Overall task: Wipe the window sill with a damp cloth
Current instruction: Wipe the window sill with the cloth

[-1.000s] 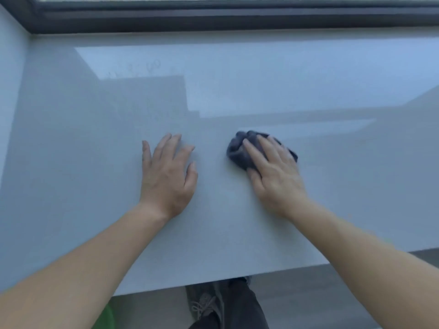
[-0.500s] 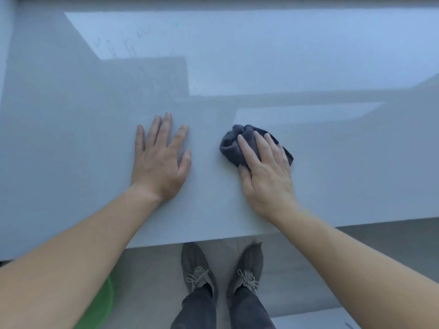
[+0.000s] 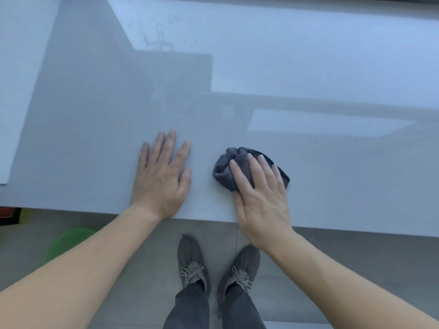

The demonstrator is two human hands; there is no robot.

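Note:
A wide, glossy pale grey window sill (image 3: 95, 119) fills the upper part of the head view. A bunched dark grey cloth (image 3: 224, 170) lies on it near the front edge. My right hand (image 3: 260, 198) presses down on the cloth with straight fingers, covering its right half. My left hand (image 3: 161, 176) rests flat on the bare sill just left of the cloth, fingers spread, touching nothing else.
Faint smear marks (image 3: 156, 39) show on the sill at the back left. The sill's front edge (image 3: 344, 230) runs across below my hands. Below it are a grey floor, my two grey shoes (image 3: 193, 262), and a green object (image 3: 69, 241) on the floor at left.
Both hands and the cloth have drawn back toward the sill's front edge. The view has tilted down, so the window frame is gone and more floor and shoes show.

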